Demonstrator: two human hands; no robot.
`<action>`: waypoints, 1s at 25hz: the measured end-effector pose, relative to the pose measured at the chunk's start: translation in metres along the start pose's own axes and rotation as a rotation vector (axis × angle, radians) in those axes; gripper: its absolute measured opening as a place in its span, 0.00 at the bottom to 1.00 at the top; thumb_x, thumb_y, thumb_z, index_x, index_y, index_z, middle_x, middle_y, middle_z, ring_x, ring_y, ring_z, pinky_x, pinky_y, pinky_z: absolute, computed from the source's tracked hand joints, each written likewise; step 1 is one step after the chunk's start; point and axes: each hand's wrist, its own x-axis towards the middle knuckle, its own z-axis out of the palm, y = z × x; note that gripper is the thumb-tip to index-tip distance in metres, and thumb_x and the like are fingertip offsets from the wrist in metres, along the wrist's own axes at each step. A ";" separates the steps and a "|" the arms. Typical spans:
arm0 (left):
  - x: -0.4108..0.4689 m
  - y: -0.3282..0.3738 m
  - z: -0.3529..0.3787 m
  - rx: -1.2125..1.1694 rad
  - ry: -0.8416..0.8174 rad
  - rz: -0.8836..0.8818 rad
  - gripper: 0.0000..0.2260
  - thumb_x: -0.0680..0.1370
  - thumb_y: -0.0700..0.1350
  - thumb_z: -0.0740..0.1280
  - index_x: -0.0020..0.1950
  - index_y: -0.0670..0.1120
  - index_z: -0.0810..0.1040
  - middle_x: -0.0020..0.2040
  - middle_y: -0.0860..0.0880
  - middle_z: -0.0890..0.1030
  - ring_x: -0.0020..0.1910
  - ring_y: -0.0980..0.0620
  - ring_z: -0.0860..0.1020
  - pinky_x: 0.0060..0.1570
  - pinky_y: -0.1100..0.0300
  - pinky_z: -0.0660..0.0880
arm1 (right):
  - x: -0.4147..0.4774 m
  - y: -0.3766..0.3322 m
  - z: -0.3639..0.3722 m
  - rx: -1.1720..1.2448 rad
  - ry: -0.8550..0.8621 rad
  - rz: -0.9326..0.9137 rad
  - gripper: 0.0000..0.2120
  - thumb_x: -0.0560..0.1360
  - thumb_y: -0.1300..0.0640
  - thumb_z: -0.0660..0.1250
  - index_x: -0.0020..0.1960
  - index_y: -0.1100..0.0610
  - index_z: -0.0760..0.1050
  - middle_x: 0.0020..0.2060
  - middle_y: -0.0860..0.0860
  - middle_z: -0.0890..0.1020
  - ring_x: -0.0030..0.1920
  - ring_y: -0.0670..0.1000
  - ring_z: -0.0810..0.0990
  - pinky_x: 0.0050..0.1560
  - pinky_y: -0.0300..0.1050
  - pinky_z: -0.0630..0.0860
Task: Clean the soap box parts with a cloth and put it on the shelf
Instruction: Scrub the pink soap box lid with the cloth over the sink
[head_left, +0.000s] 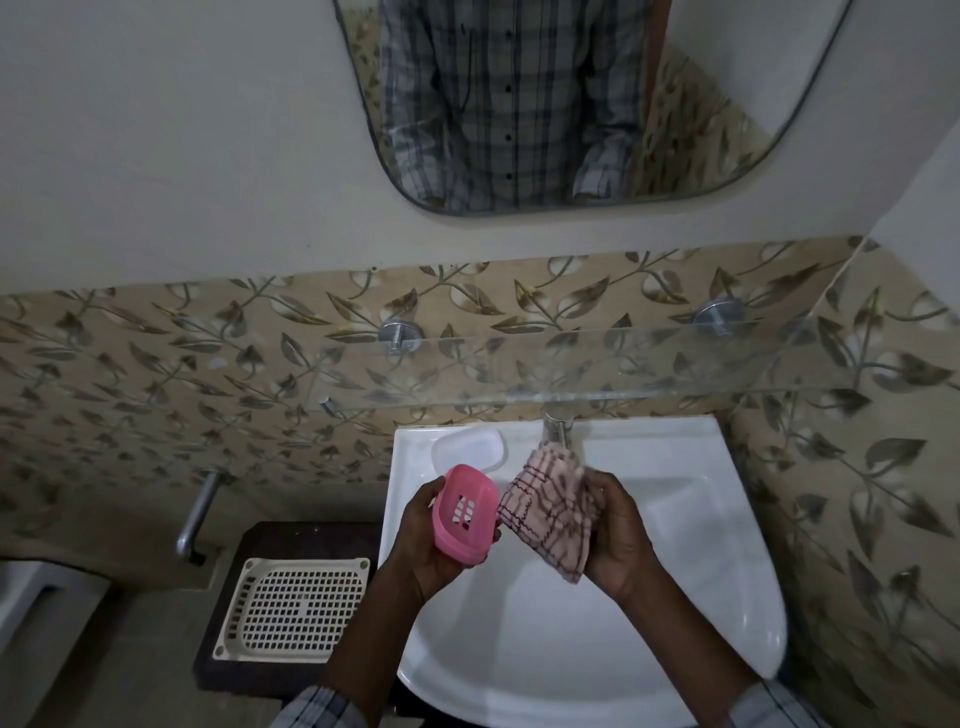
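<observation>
Left hand: curled round pink box, slotted face up, over the sink's 10 o'clock side.
Right hand: pinching bunched cloth at box's 3 o'clock; contact unclear.
Lid: white, on sink rim at 11 o'clock, no hand on it.
Shelf: glass, 12 o'clock above sink; no box parts on it.
Progress: early, I judge; wiping and shelving remain.
Unclear: dirt on box; tap partly behind cloth.

White lid on sink rim
</observation>
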 end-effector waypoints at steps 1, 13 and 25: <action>0.000 -0.001 -0.001 -0.007 0.002 0.006 0.25 0.77 0.55 0.63 0.67 0.39 0.72 0.50 0.36 0.77 0.44 0.39 0.76 0.30 0.52 0.80 | -0.001 0.003 0.001 0.030 -0.012 0.035 0.22 0.78 0.48 0.63 0.65 0.61 0.77 0.62 0.65 0.79 0.64 0.63 0.77 0.68 0.60 0.70; 0.005 0.008 -0.004 0.104 -0.025 0.048 0.26 0.80 0.56 0.60 0.68 0.37 0.73 0.53 0.34 0.78 0.45 0.38 0.78 0.36 0.50 0.81 | 0.010 -0.003 0.016 -0.199 -0.004 -0.191 0.19 0.72 0.68 0.70 0.62 0.63 0.76 0.53 0.64 0.84 0.48 0.61 0.85 0.46 0.55 0.83; 0.014 0.026 0.004 0.143 -0.093 -0.044 0.25 0.77 0.53 0.61 0.66 0.37 0.76 0.55 0.35 0.81 0.50 0.38 0.78 0.48 0.46 0.79 | 0.048 0.018 -0.007 -1.935 -0.366 -1.428 0.15 0.76 0.68 0.64 0.61 0.61 0.80 0.60 0.60 0.81 0.62 0.61 0.79 0.60 0.58 0.77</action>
